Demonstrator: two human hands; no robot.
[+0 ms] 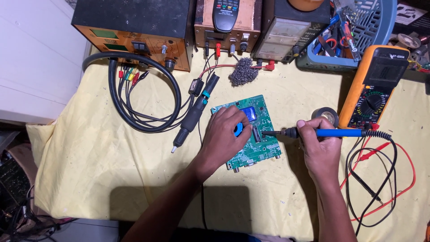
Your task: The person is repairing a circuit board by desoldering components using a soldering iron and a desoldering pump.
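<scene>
A green circuit board (262,150) lies on the yellow cloth (98,170) in the middle of the bench. My left hand (226,134) rests on the board's left half, fingers closed around a small blue object (238,129). My right hand (320,143) grips a blue-handled soldering iron (340,132) held level, its dark tip touching the board near a black part at the board's centre.
A black hot-air handpiece (193,114) with looped hose lies left of the board. Orange bench units (134,33) stand at the back, a steel wool pad (243,71) before them. A yellow multimeter (374,87), tape roll (326,115), leads and a blue basket (358,31) sit right.
</scene>
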